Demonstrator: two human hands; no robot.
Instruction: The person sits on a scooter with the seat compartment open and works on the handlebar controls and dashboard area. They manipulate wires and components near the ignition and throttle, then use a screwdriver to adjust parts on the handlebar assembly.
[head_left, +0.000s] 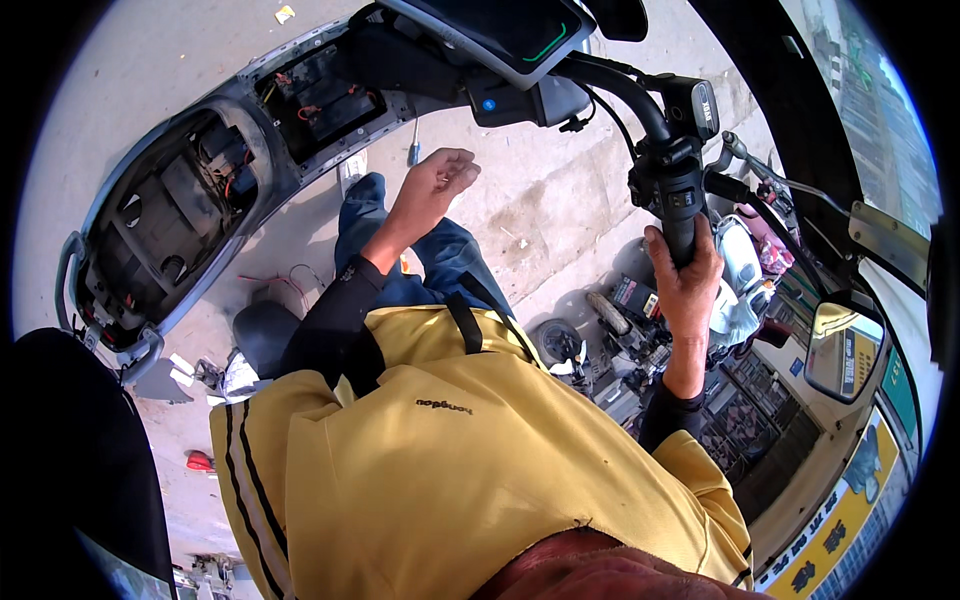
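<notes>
Right hand (690, 275): wrapped around the black cylindrical handlebar grip (680, 238), thumb on the inner side. Grip sits at the end of the curved black metal handlebar (628, 92), directly beside the black switch housing (662, 180).

Left hand (440, 180): half-curled, narrow, raised below the handlebar; cannot tell whether anything is held. Nearest it: the grey, scuffed vehicle body (268, 150), uncovered, wiring exposed in two openings.
</notes>
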